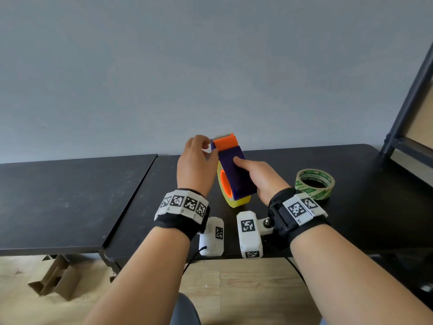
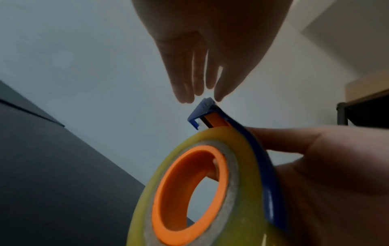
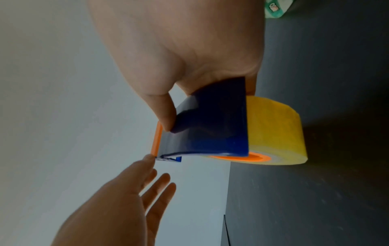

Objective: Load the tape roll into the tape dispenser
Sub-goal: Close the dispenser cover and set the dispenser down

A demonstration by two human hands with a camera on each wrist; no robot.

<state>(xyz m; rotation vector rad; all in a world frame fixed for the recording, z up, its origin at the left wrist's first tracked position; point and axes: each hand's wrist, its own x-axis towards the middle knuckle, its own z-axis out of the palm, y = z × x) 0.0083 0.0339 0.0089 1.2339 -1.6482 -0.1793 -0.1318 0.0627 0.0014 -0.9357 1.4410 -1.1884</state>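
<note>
A blue tape dispenser [image 1: 236,170] with an orange cutter head stands tilted on the black table [image 1: 351,219]. A yellow tape roll [image 1: 236,202] sits on its orange hub [image 1: 226,181]. My right hand [image 1: 248,170] grips the blue body, thumb on top. My left hand [image 1: 208,148] is at the front tip, thumb and index pinching it, other fingers straight. The left wrist view shows the roll [image 2: 242,183] on the hub [image 2: 189,191] and the left hand [image 2: 207,99] flanking the tip. The right wrist view shows the dispenser [image 3: 210,129], roll [image 3: 273,129] and both hands [image 3: 150,158] [image 3: 168,116].
A second tape roll [image 1: 315,184], clear with green print, lies flat on the table right of my right hand. A second black table [image 1: 70,195] adjoins on the left. A dark shelf frame [image 1: 407,102] rises at the right edge. Cardboard [image 1: 54,277] lies on the floor.
</note>
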